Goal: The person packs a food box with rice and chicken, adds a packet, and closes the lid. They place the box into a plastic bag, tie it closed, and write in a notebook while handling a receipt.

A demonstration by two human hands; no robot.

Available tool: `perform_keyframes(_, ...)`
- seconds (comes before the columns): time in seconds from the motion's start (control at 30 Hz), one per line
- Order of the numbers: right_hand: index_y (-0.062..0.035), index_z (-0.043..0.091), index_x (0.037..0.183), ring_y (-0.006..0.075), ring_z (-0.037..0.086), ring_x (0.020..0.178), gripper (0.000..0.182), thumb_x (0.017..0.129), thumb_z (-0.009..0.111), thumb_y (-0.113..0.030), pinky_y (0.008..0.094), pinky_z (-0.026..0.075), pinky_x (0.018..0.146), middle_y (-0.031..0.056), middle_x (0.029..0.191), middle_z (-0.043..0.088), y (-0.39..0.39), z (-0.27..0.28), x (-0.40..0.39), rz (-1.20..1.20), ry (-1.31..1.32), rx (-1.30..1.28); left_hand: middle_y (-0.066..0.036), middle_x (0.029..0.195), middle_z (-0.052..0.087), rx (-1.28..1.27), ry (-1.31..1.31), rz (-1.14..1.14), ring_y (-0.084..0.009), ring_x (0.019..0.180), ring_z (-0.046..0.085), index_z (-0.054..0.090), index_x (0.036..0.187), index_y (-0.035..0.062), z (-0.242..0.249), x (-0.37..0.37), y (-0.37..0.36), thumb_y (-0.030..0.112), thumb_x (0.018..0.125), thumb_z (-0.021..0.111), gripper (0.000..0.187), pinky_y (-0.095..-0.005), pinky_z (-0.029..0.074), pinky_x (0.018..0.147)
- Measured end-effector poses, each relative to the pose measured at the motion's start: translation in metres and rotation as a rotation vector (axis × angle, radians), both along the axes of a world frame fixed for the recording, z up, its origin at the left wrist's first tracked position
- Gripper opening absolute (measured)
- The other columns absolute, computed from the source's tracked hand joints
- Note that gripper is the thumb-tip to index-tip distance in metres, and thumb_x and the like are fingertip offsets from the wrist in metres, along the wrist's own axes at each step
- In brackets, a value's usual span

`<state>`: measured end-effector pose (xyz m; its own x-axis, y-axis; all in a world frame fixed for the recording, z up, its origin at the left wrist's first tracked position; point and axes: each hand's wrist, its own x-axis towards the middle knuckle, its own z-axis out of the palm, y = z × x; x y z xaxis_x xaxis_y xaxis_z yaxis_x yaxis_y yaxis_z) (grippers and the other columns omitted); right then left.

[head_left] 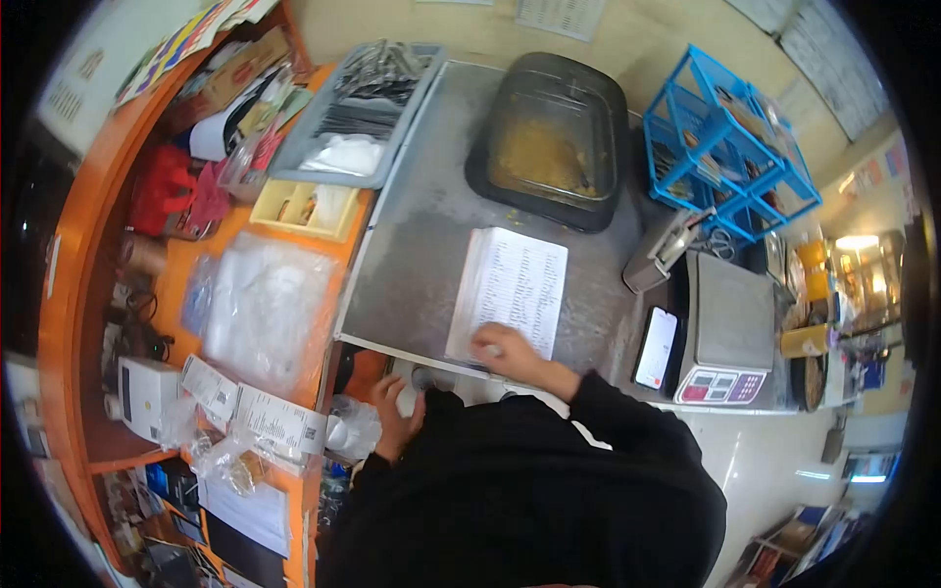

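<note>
A notebook (pixel 521 284) with handwritten columns lies open near the front edge of the grey metal table (pixel 407 255). My right hand (pixel 505 351) rests on the lower part of its page, fingers curled; what they hold, if anything, I cannot make out. Below the table's front edge, by the orange counter's side, my left hand (pixel 395 416) is held with its fingers apart and nothing in them. A clear plastic bag (pixel 355 427) hangs or lies just left of it.
A dark tub (pixel 618 127) with yellowish contents stands behind the notebook. To the right are a phone (pixel 655 348), a weighing scale (pixel 730 314) and a blue rack (pixel 725 127). The orange counter (pixel 218 257) carries plastic bags (pixel 270 304), a grey bin (pixel 397 147) and printed labels (pixel 270 416).
</note>
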<state>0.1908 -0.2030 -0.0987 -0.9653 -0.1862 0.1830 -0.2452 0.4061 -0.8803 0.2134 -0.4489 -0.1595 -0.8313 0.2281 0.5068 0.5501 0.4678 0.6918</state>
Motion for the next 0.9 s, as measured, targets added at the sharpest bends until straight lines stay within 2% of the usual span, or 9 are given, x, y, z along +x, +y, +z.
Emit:
perform_keyframes(0.17, -0.0008, 0.056, 0.073, 0.0320, 0.054, 0.065, 0.016, 0.074, 0.056, -0.016, 0.0388, 0.042, 0.058, 0.0157, 0.072, 0.056, 0.116, 0.012, 0.078, -0.598, -0.226, 0.405, -0.016, 0.102, 0.046, -0.200, 0.025, -0.174, -0.0325, 0.096, 0.044, 0.049, 0.100, 0.0025, 0.028, -0.071, 0.094, 0.015, 0.069, 0.062, 0.036, -0.0409, 0.035, 0.082)
perform_keyframes(0.23, -0.0015, 0.055, 0.072, 0.0323, 0.055, 0.065, 0.016, 0.075, 0.057, -0.018, 0.0394, 0.042, 0.058, 0.0159, 0.069, 0.056, 0.148, 0.017, 0.111, -0.789, -0.288, 0.530, -0.016, 0.102, 0.046, -0.206, -0.051, -0.162, -0.0322, 0.098, 0.043, 0.049, 0.103, 0.0046, 0.004, -0.112, 0.124, 0.019, 0.072, 0.060, 0.036, -0.0426, 0.034, 0.081)
perform_keyframes(0.3, -0.0021, 0.055, 0.071, 0.0318, 0.055, 0.063, 0.017, 0.076, 0.056, -0.018, 0.0390, 0.042, 0.056, 0.0150, 0.067, 0.056, 0.172, 0.012, 0.144, -0.914, -0.153, 0.537, -0.014, 0.102, 0.049, -0.246, -0.086, -0.075, -0.0317, 0.096, 0.045, 0.053, 0.101, 0.0078, 0.008, -0.152, 0.159, 0.022, 0.075, 0.058, 0.031, -0.0442, 0.035, 0.081)
perform_keyframes(0.43, -0.0013, 0.054, 0.071, 0.0267, 0.054, 0.059, 0.015, 0.075, 0.058, -0.015, 0.0348, 0.042, 0.053, 0.0133, 0.066, 0.054, 0.181, 0.029, 0.188, -1.011, -0.307, 0.431, -0.012, 0.105, 0.051, -0.506, -0.216, 0.090, -0.0301, 0.103, 0.045, 0.058, 0.099, 0.0118, 0.001, -0.220, 0.208, 0.039, 0.077, 0.054, 0.035, -0.0525, 0.032, 0.082)
perform_keyframes(0.53, -0.0006, 0.055, 0.073, 0.0247, 0.053, 0.057, 0.014, 0.075, 0.058, -0.014, 0.0320, 0.042, 0.053, 0.0128, 0.067, 0.054, 0.180, 0.025, 0.215, -1.057, -0.305, 0.404, -0.011, 0.098, 0.057, -0.691, -0.456, 0.023, -0.0293, 0.098, 0.051, 0.062, 0.091, 0.0108, 0.012, -0.243, 0.234, 0.042, 0.074, 0.056, 0.036, -0.0552, 0.029, 0.084)
perform_keyframes(0.63, 0.0018, 0.054, 0.074, 0.0206, 0.052, 0.057, 0.014, 0.077, 0.057, -0.012, 0.0302, 0.039, 0.051, 0.0125, 0.065, 0.055, 0.179, 0.019, 0.229, -1.046, -0.282, 0.333, -0.010, 0.090, 0.061, -0.760, -0.471, 0.011, -0.0292, 0.093, 0.054, 0.064, 0.083, 0.0098, 0.006, -0.253, 0.243, 0.042, 0.071, 0.059, 0.035, -0.0576, 0.027, 0.083)
perform_keyframes(0.73, 0.0008, 0.056, 0.075, 0.0229, 0.054, 0.058, 0.013, 0.076, 0.058, -0.012, 0.0314, 0.041, 0.053, 0.0131, 0.068, 0.056, 0.173, 0.024, 0.223, -0.994, -0.297, 0.293, -0.010, 0.082, 0.062, -0.708, -0.396, 0.068, -0.0275, 0.082, 0.057, 0.063, 0.081, 0.0077, 0.002, -0.259, 0.241, 0.036, 0.072, 0.061, 0.030, -0.0495, 0.037, 0.076)
perform_keyframes(0.83, -0.0003, 0.057, 0.074, 0.0261, 0.054, 0.059, 0.011, 0.074, 0.059, -0.012, 0.0332, 0.042, 0.055, 0.0136, 0.069, 0.057, 0.168, 0.021, 0.204, -0.929, -0.322, 0.220, -0.008, 0.070, 0.061, -0.199, -0.295, -0.086, -0.0203, 0.067, 0.058, 0.061, 0.077, 0.0054, 0.035, -0.245, 0.231, 0.027, 0.073, 0.063, 0.022, -0.0354, 0.044, 0.062)
perform_keyframes(0.9, -0.0018, 0.058, 0.074, 0.0279, 0.055, 0.060, 0.013, 0.074, 0.059, -0.014, 0.0348, 0.042, 0.055, 0.0136, 0.070, 0.057, 0.167, 0.010, 0.191, -0.891, -0.327, 0.206, -0.004, 0.060, 0.057, 0.003, -0.254, -0.353, -0.0127, 0.052, 0.052, 0.060, 0.074, 0.0036, 0.041, -0.210, 0.244, 0.020, 0.074, 0.064, 0.017, -0.0242, 0.041, 0.047)
